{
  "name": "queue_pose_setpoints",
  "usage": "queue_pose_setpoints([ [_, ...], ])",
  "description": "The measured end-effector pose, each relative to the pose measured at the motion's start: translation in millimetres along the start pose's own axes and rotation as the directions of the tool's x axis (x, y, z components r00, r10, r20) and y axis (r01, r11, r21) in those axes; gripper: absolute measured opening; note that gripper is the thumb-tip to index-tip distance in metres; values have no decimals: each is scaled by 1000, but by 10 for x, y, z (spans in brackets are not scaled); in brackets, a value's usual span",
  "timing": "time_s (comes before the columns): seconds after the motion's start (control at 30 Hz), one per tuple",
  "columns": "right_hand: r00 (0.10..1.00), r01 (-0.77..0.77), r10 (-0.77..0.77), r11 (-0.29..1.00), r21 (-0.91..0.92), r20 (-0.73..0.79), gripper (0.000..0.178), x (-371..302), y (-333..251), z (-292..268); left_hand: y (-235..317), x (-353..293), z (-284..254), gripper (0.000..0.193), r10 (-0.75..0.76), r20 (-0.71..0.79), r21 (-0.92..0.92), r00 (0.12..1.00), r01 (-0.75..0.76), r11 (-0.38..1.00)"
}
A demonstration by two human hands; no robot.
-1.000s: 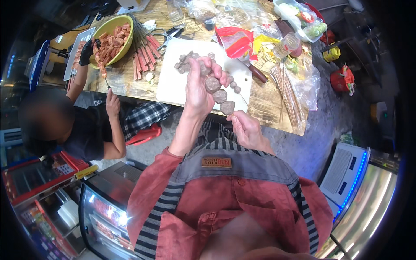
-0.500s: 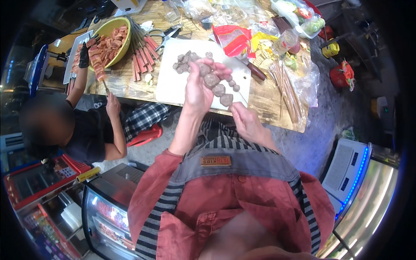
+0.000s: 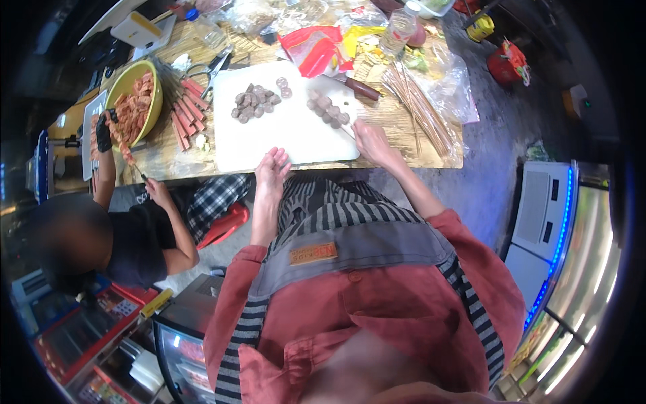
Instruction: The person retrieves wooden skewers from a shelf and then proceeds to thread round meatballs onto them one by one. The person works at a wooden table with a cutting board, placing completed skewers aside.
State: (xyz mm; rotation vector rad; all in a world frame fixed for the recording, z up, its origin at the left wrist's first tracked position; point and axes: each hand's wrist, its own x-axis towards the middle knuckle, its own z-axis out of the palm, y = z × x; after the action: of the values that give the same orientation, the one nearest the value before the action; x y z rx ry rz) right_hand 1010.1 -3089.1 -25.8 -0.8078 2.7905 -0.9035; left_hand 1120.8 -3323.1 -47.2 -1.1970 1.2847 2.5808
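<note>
One-handed, pinches the skewer of grey balls by its stick with the right hand, over the right part of the white board. Holds the left hand free, fingers loosely spread, over the board's near edge, close to the worktop's. To the left, raw meat chunks in a yellow bowl, just beside a white tray. Open room between loose balls and near edge; bare sticks rightward.
</note>
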Motion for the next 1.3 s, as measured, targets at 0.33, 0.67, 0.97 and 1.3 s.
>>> queue_pose_setpoints([
  [0.33, 948, -240, 277, 946, -217, 155, 15, -176, 518, -337, 8, -41, 78, 31, 69, 101, 49, 992, -75, 996],
  [0.67, 842, -521, 539, 797, -306, -31, 21, -101, 1470, -453, -68, 57, 212, 29, 4, 137, 176, 991, -29, 984],
  [0.97, 941, -334, 304, 903, -272, -147, 18, -24, 1335, -613, 264, 516, -5, 35, 666, 312, 826, 678, -540, 162],
  [1.3, 928, -345, 305, 919, -190, -213, 26, 144, 600, -1048, 673, 1154, 381, 32, 427, 578, 811, 696, -434, -392],
])
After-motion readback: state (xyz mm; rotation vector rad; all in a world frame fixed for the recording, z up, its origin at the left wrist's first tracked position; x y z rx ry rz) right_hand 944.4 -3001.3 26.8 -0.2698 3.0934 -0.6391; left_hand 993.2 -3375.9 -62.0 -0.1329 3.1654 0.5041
